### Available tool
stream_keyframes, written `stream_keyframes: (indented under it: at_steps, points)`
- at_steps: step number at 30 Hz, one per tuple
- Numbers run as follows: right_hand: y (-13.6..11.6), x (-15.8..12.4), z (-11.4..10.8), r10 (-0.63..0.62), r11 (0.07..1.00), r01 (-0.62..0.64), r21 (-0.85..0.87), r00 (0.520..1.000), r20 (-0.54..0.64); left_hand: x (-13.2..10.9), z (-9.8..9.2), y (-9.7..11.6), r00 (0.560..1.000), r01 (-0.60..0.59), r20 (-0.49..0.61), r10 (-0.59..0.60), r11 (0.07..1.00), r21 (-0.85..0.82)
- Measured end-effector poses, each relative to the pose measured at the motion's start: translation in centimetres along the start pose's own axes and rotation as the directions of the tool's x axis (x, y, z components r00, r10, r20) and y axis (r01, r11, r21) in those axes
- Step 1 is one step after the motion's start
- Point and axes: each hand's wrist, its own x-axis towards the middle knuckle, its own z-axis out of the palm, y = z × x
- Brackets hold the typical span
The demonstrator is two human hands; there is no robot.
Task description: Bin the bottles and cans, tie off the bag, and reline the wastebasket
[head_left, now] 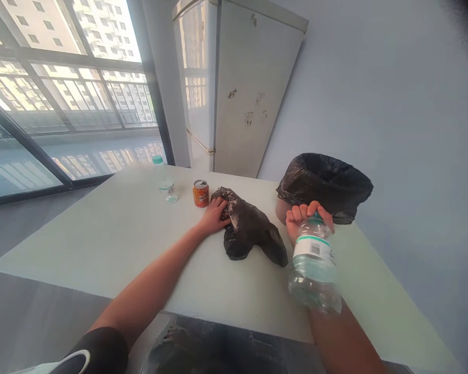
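Note:
My left hand [215,215] grips the near-left end of a crumpled black plastic bag [253,226] lying on the white table [140,239]. Its fingers rest over the bag's edge, with the thumb apart below them. My right hand [296,221] is closed round the green-capped neck of a clear plastic bottle [315,265]. That bottle is held above the table, its base pointing down toward me, and it looks empty. Just left of my left hand stands an orange drink can [200,194]. Farther left is a second clear bottle [166,182] with a green cap, standing upright.
Behind my right hand a bin lined with a black bag [337,195] stands at the table's right side, its mouth wide. A worn white fridge [253,88] stands beyond the far edge. Large windows [62,93] are at left, a plain wall [398,119] at right.

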Motion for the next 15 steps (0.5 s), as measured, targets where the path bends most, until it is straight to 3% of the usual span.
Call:
stream_keyframes:
  at_steps: [2, 5, 11, 15]
  points:
    - [0.0, -0.3, 0.2, 0.11, 0.989, -0.114, 0.091, 0.993, 0.051, 0.0, 0.0, 0.0, 1.0, -0.002, 0.0, 0.002, 1.0, -0.011]
    - [0.5, -1.7, 1.6, 0.235, 0.972, -0.233, -0.033, 0.969, 0.077, 0.0, -0.3, 0.4, 0.999, -0.044, 0.015, 0.045, 0.996, -0.08]
    - [3.3, -5.1, 5.1, 0.3, 0.95, -0.254, -0.185, 0.905, 0.303, -0.2, -1.3, 1.3, 0.982, -0.17, 0.023, 0.188, 0.929, -0.328]
    - [5.9, -5.7, 5.0, 0.33, 0.941, -0.298, -0.158, 0.912, 0.245, -0.7, -1.9, 1.7, 0.996, -0.077, 0.02, 0.088, 0.943, -0.323]
